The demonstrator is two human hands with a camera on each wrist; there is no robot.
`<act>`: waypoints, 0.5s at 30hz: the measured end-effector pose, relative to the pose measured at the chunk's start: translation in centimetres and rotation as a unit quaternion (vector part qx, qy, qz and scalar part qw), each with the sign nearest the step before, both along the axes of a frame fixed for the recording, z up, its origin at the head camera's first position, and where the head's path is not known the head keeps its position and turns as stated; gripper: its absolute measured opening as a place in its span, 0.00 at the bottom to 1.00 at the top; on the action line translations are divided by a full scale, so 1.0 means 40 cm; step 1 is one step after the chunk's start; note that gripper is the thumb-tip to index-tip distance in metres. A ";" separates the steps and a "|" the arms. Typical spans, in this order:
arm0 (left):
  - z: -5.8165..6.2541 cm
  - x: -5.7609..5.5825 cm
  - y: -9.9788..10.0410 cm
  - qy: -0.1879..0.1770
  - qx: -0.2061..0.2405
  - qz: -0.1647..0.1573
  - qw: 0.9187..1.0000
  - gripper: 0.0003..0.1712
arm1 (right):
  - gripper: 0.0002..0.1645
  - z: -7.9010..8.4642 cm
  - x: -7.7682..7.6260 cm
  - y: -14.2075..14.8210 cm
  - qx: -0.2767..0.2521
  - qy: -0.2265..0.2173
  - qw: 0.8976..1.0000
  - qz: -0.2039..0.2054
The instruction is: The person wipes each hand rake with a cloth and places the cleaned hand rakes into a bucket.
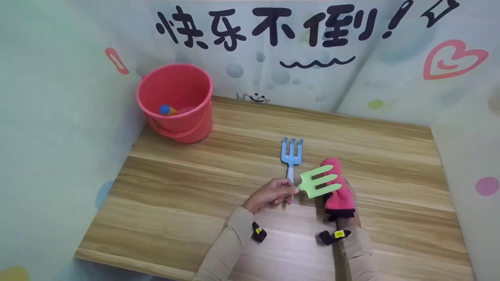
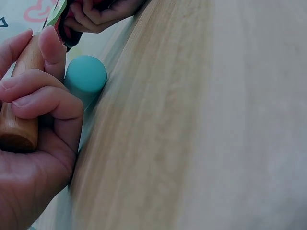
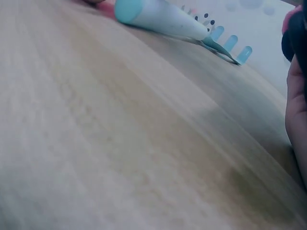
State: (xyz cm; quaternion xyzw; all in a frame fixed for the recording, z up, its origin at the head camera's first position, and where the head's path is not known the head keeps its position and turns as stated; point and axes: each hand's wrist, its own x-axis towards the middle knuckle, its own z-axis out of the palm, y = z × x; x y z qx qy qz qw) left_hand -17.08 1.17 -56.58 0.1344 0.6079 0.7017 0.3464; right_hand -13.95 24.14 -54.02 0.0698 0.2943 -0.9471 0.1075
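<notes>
My left hand (image 1: 272,191) holds a green garden fork by its wooden handle (image 2: 28,62), fingers curled round it. The fork's green tines (image 1: 308,186) point right and overlap a folded pink glove (image 1: 339,199) with a black cuff. My right hand (image 1: 354,201) grips this glove from its right side, mostly hidden behind it; in the left wrist view its fingers (image 2: 98,17) curl round dark and pink fabric. A light blue garden fork (image 1: 291,156) lies on the table, tines away from me, its handle end (image 2: 86,74) close behind my left hand.
A pink bucket (image 1: 191,127) stands at the table's back left, with a small blue-and-yellow object (image 1: 165,110) inside. Printed cloth walls (image 1: 258,74) border the wooden table (image 1: 175,195) at the back and sides.
</notes>
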 end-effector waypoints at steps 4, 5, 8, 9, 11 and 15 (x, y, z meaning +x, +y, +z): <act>0.003 -0.002 0.000 0.002 0.002 -0.005 1.000 0.19 | 0.26 -0.006 -0.010 0.004 -0.131 0.042 0.990 0.032; 0.003 -0.003 0.001 0.003 0.004 -0.008 1.000 0.17 | 0.26 -0.008 -0.014 0.006 -0.153 0.051 0.986 0.043; 0.003 -0.003 0.001 0.001 0.003 -0.012 1.000 0.13 | 0.26 -0.012 -0.019 0.013 -0.155 0.059 0.985 0.044; 0.004 -0.004 0.000 -0.001 0.003 -0.013 1.000 0.11 | 0.25 -0.012 -0.021 0.015 -0.156 0.055 0.985 0.041; 0.003 -0.005 0.000 -0.003 0.003 -0.011 1.000 0.10 | 0.26 -0.010 -0.022 0.018 -0.126 0.061 0.990 0.031; 0.001 -0.008 0.001 -0.003 0.012 -0.016 1.000 0.07 | 0.25 -0.015 -0.026 0.016 -0.101 0.104 0.989 0.020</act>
